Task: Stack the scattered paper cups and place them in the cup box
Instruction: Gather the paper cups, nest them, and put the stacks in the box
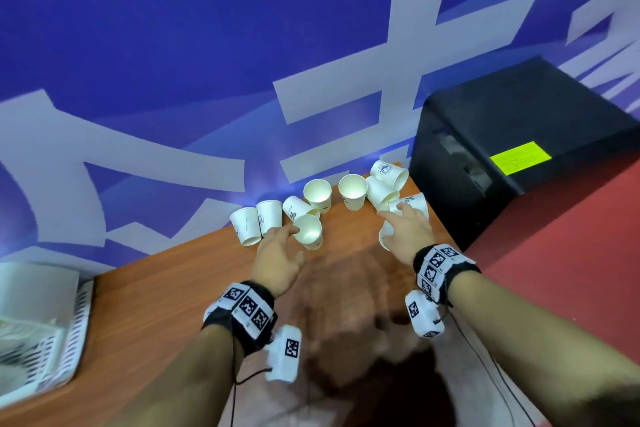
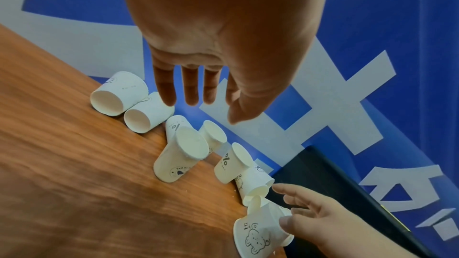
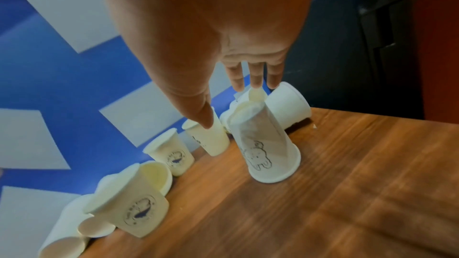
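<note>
Head view shows about ten white paper cups [image 1: 352,191] strung along the far edge of the wooden tabletop [image 1: 166,295], against a blue-and-white banner [image 1: 173,62]; some stand mouth-up, some are upside down, several lie tipped over. Both hands are stretched toward them, fingers spread and gripping nothing.

The left hand [image 1: 278,262] hangs just short of an upright cup [image 1: 309,230] at the near side of the left cluster; its fingers [image 2: 190,85] point past the cups, so that cup lies ahead and slightly to its right, axis vertical, mouth up. The right hand [image 1: 408,232] is over the right cluster: an inverted bear-print cup [image 3: 267,144] stands just beneath its palm, and the fingertips [image 3: 255,75] reach the tipped cups behind it. Whether they touch a rim there is unclear. By my reading, the right hand is nearer a grasp; its cup must be turned over before nesting.

Motion blur softens all three views. A white slotted basket [image 1: 74,333], cut off at the left edge, may be the cup box, though that is uncertain. A black box [image 1: 519,149] stands beyond the tabletop's right end.
</note>
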{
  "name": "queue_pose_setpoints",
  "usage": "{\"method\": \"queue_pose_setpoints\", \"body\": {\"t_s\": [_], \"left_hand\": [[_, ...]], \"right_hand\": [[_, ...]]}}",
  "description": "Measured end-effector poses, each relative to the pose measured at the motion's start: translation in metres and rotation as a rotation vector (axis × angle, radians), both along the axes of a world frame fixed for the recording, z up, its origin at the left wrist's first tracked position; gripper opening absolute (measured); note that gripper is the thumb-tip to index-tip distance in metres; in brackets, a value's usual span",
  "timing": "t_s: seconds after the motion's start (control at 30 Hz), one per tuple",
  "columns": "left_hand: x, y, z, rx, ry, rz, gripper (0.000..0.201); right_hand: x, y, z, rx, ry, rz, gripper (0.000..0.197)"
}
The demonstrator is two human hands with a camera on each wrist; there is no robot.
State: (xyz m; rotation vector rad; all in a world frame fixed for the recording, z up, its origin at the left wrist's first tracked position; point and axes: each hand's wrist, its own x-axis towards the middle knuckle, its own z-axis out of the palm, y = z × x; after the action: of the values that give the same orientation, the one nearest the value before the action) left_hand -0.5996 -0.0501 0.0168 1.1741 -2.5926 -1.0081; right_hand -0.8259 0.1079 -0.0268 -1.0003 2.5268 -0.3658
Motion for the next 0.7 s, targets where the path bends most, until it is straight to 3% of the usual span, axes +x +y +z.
{"method": "queue_pose_setpoints", "body": {"t_s": [0.43,0.7], "left_hand": [[0.003,-0.015,-0.015,0.002,-0.056,0.045,0.051],[-0.006,-0.017,-0.032,0.07,-0.09,0.067,0.051]], "right_hand": [[-0.006,-0.007,-0.03,0.07,-0.015,0.094,0.069],[-0.011,-0.009,-0.036,0.045,-0.035,0.101,0.064]]}}
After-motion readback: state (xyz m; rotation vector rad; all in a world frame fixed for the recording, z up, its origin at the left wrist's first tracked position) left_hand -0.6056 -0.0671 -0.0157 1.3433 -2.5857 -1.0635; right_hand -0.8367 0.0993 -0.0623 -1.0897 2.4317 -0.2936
